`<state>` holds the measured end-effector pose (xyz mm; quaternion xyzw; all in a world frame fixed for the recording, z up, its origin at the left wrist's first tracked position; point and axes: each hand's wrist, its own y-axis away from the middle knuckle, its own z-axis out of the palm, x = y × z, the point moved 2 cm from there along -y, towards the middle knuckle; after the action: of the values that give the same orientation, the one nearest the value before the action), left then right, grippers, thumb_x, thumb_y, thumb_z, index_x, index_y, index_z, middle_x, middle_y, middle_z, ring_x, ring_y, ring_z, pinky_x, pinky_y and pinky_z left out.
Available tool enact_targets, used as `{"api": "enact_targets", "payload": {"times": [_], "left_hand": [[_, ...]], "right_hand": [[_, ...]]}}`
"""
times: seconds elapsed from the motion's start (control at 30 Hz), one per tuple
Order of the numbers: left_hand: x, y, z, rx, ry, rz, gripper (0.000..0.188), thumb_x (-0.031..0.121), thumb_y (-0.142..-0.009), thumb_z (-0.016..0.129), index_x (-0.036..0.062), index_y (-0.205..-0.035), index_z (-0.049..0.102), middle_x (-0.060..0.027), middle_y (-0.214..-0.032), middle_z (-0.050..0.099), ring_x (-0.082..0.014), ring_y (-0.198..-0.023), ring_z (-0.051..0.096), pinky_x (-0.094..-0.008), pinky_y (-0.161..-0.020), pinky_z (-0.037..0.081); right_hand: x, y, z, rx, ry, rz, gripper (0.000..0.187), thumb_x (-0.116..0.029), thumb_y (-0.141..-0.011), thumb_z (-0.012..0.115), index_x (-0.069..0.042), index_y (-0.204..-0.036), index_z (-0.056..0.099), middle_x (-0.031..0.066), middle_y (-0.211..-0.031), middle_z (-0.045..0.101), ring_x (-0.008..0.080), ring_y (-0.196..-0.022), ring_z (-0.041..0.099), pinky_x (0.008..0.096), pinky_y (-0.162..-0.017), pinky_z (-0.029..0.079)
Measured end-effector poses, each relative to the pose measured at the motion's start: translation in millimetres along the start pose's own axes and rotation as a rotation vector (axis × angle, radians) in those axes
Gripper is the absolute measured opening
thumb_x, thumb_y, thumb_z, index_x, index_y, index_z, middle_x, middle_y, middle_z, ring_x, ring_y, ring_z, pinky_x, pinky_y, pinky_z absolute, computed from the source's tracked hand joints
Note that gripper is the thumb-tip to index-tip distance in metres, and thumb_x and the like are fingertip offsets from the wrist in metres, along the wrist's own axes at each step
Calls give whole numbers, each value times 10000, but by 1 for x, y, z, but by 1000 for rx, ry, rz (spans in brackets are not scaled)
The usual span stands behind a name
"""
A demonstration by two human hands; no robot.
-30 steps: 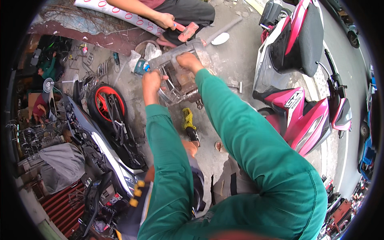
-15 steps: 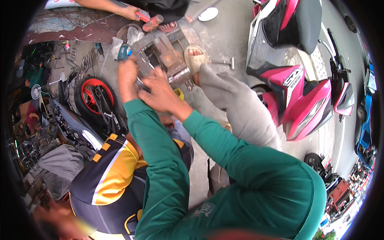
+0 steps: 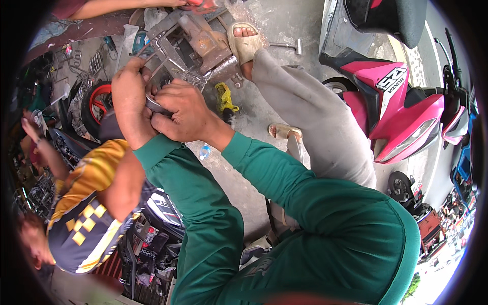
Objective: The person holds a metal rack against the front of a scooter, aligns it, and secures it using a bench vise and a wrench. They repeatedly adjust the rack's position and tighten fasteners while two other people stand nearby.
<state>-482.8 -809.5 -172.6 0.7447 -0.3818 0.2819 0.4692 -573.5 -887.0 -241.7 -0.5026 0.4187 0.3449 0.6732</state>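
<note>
My left hand [image 3: 133,96] is closed at one side of a frame of thin bent metal rods [image 3: 175,62], its fingers partly hidden. Close beside it, my right hand [image 3: 185,113] wraps around a grey, curved metal handle [image 3: 157,105]; the rest of that tool is hidden between my hands. The rod frame reaches over a rusty, heavy steel block [image 3: 206,43] on the ground. A sandalled foot [image 3: 246,38] stands against that block. At the top edge, another person's arm [image 3: 122,7] reaches in with a red thing [image 3: 201,6] at its hand.
A yellow plastic bag [image 3: 225,97] and a metal hammer [image 3: 287,46] lie on the concrete. A teal power tool [image 3: 140,41] is beyond my left hand. Pink motorcycle [image 3: 391,109] at right; a person in yellow and black [image 3: 94,203] at left, near motorcycle parts.
My hands have come closer and left, and the rod frame shows more clearly. The person in yellow and black has shifted left. The other person's red hammer has moved toward the top edge.
</note>
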Motion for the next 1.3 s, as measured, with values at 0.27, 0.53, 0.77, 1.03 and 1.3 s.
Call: {"api": "enact_targets", "payload": {"times": [0.27, 0.53, 0.77, 1.03, 1.3], "left_hand": [[-2, 6, -3, -36, -221, 135, 241, 145, -928, 513, -42, -851, 643, -38, -652, 525, -145, -518, 484, -325, -485, 422], [-7, 19, -1, 22, -84, 97, 233, 128, -930, 531, -44, -844, 661, -19, -628, 461, -118, -521, 418, -302, -492, 411], [-10, 23, 1, 79, -178, 154, 216, 104, -918, 527, -65, -878, 655, -17, -647, 475, -100, -547, 398, -278, -511, 342], [-11, 36, 0, 111, -240, 185, 253, 59, -893, 516, -91, -1005, 687, -28, -684, 519, -101, -578, 420, -275, -527, 333], [-18, 46, 8, 115, -249, 276, 215, 61, -886, 530, -91, -944, 670, -66, -675, 531, -134, -565, 460, -317, -523, 378]], "right_hand": [[-2, 5, -6, 6, 33, -62, 191, -224, -670, 696, -60, -698, 601, 110, -674, 593, 312, -662, 600, 406, -650, 437], [-2, 11, -7, 66, 4, -109, 209, -224, -643, 724, -62, -723, 620, 96, -707, 611, 294, -694, 622, 399, -662, 443], [2, 16, -11, 56, -13, -142, 211, -227, -632, 722, -69, -686, 593, 85, -708, 606, 288, -678, 600, 396, -655, 432], [-3, 21, -16, 17, -8, -173, 209, -208, -619, 719, -61, -699, 593, 85, -735, 618, 292, -682, 602, 388, -651, 438], [1, 29, -17, 9, 44, -199, 213, -217, -639, 723, -58, -725, 610, 84, -719, 621, 296, -683, 611, 401, -662, 439]]}}
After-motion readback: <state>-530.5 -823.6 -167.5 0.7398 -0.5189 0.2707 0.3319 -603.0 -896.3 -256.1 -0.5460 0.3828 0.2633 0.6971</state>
